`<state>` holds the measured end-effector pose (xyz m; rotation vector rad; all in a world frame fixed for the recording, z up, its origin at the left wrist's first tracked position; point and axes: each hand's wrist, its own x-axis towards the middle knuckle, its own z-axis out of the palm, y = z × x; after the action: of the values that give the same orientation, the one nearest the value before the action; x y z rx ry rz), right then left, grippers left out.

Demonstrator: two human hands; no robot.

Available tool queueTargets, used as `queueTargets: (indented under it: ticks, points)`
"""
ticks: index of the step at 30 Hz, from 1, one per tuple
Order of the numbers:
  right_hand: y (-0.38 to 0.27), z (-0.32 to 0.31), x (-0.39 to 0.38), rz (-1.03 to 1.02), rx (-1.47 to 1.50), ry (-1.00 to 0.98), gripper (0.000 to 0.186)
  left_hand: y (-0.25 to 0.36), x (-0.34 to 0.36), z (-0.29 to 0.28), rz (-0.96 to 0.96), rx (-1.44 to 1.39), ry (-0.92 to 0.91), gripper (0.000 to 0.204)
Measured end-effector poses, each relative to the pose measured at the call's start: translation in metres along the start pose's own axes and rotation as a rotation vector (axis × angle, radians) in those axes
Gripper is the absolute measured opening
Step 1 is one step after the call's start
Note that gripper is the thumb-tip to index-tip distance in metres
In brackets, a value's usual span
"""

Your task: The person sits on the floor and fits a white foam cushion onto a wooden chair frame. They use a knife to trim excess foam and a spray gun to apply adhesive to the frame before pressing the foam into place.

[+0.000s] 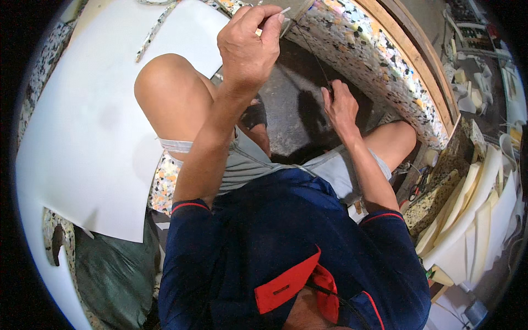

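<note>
Pinching small wht strip [285, 10], hands [248, 49] [342, 109] nr foam blk [366, 60].

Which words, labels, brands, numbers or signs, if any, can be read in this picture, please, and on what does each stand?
None can be read.
Speckled foam block, white sheet and navy shirt: no lettering made out.
Small white piece at the left hand: too small to tell.
Clutter along the right edge: too small and blurred to tell whether anything is printed there.

L hand [247, 48] pinches wht item [285, 10] nr foam [366, 60]
</note>
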<state>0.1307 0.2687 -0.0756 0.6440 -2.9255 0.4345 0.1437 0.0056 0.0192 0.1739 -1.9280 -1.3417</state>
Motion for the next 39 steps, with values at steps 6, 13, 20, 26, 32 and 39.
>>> queueTargets:
  ticks: [6,13,20,26,32,39]
  points:
    - [-0.001,0.022,0.014,0.022,-0.024,0.022,0.022,0.001,-0.001,-0.007,0.007,0.021,-0.014,0.016]
    - [0.009,0.027,0.004,0.091,-0.039,-0.052,0.025,0.003,-0.001,-0.015,0.036,-0.011,0.007,0.014]
    - [0.002,0.047,0.027,0.086,-0.039,-0.034,0.024,0.006,0.001,-0.018,0.037,0.014,-0.015,0.014]
    - [0.018,0.061,0.008,0.162,-0.073,-0.111,0.026,0.005,0.003,-0.022,0.031,0.011,0.013,0.014]
    - [0.014,0.083,0.037,0.103,-0.033,-0.06,0.029,0.003,0.001,-0.021,0.046,0.024,0.013,0.014]
    - [0.032,0.096,0.015,0.251,-0.025,-0.154,0.025,0.006,0.004,-0.03,0.054,0.035,0.043,0.009]
